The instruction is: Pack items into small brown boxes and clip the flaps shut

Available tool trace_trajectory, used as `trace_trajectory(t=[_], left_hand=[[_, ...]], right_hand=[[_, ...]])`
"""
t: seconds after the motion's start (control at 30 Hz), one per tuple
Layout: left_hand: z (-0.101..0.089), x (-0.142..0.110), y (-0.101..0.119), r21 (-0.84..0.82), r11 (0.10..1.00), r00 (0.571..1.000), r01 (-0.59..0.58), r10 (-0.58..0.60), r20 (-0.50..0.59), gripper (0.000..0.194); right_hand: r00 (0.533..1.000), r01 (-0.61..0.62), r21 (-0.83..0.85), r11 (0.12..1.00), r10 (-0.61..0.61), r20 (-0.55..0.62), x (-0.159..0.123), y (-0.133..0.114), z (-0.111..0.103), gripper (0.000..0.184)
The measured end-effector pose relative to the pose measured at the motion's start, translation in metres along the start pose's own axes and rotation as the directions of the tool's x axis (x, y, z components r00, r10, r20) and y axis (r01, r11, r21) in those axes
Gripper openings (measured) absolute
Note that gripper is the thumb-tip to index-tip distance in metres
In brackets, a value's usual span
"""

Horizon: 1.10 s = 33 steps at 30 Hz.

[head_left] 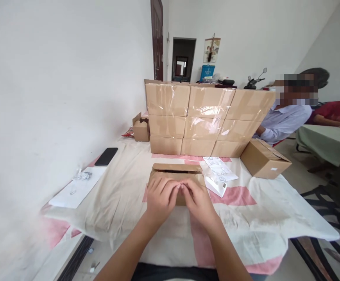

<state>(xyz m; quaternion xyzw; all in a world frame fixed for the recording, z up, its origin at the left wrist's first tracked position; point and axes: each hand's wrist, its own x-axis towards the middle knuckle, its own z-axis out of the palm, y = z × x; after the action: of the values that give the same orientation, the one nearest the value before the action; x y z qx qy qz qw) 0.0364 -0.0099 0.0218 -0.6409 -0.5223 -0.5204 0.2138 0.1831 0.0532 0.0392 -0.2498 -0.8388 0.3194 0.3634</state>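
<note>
A small brown cardboard box (pixel 176 171) lies on the cloth-covered table (pixel 123 195) in front of me, its far flap standing up. My left hand (pixel 160 198) and my right hand (pixel 198 200) rest side by side on the near flap, fingers stretched flat and fingertips meeting at the middle. Both press down on the cardboard and hold nothing else.
A wall of taped cardboard boxes (pixel 205 117) stands behind. A loose box (pixel 264 158) lies at the right, and a small open box (pixel 141 128) at the left. A tape dispenser (pixel 216 186), a label sheet (pixel 218 168), a black phone (pixel 106 156) and a white paper (pixel 77 186) lie nearby. Two people (pixel 287 117) sit at the right.
</note>
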Motion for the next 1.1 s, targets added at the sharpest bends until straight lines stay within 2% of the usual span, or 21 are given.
trace_trajectory(t=[0.1,0.17,0.23,0.3,0.37,0.4,0.47,0.57,0.63,0.73,0.93,1.1], left_hand=[[-0.001,-0.012,0.002,0.011,1.000,0.992,-0.018,0.019,-0.127,0.016],[-0.012,-0.013,0.002,0.004,1.000,0.975,-0.012,0.012,-0.222,0.017],[-0.031,-0.008,-0.002,-0.029,0.998,0.961,0.049,-0.055,-0.273,0.016],[-0.052,0.003,-0.009,-0.093,0.980,0.966,0.174,-0.188,-0.177,0.012],[-0.069,0.016,-0.020,-0.137,0.936,0.946,0.324,-0.320,0.047,0.016],[-0.075,0.023,-0.026,-0.131,0.918,0.921,0.375,-0.353,0.163,0.020],[-0.083,0.033,-0.039,-0.079,0.907,0.860,0.413,-0.360,0.362,0.026],[-0.086,0.042,-0.053,0.019,0.925,0.765,0.379,-0.324,0.557,0.029],[-0.083,0.046,-0.059,0.053,0.931,0.716,0.361,-0.313,0.624,0.029],[-0.077,0.050,-0.065,0.085,0.936,0.661,0.342,-0.304,0.686,0.029],[-0.065,0.057,-0.075,0.103,0.935,0.615,0.340,-0.304,0.728,0.033],[-0.061,0.058,-0.078,0.131,0.936,0.573,0.328,-0.307,0.760,0.023]], right_hand=[[0.995,-0.079,-0.011,0.997,0.079,-0.057,0.002,0.010,0.002,0.020],[0.982,-0.131,-0.079,0.988,0.118,-0.149,0.005,0.012,-0.003,0.028],[0.962,-0.099,-0.183,0.978,0.047,-0.269,0.011,0.008,-0.012,0.026],[0.951,0.018,-0.315,0.949,-0.114,-0.289,0.020,-0.001,-0.021,0.022],[0.954,0.129,-0.455,0.881,-0.236,-0.185,0.032,-0.008,-0.024,0.024],[0.965,0.155,-0.509,0.847,-0.241,-0.106,0.038,-0.009,-0.023,0.025],[0.988,0.144,-0.585,0.798,-0.145,0.046,0.048,-0.006,-0.016,0.031],[0.983,0.082,-0.638,0.766,0.045,0.180,0.054,0.009,0.000,0.045],[0.978,0.064,-0.653,0.754,0.082,0.191,0.053,0.017,0.007,0.051],[0.980,0.075,-0.664,0.744,0.068,0.187,0.050,0.020,0.009,0.052],[0.977,0.071,-0.656,0.751,0.081,0.198,0.050,0.014,0.005,0.052],[0.977,0.064,-0.650,0.757,0.085,0.194,0.049,0.013,0.005,0.052]])
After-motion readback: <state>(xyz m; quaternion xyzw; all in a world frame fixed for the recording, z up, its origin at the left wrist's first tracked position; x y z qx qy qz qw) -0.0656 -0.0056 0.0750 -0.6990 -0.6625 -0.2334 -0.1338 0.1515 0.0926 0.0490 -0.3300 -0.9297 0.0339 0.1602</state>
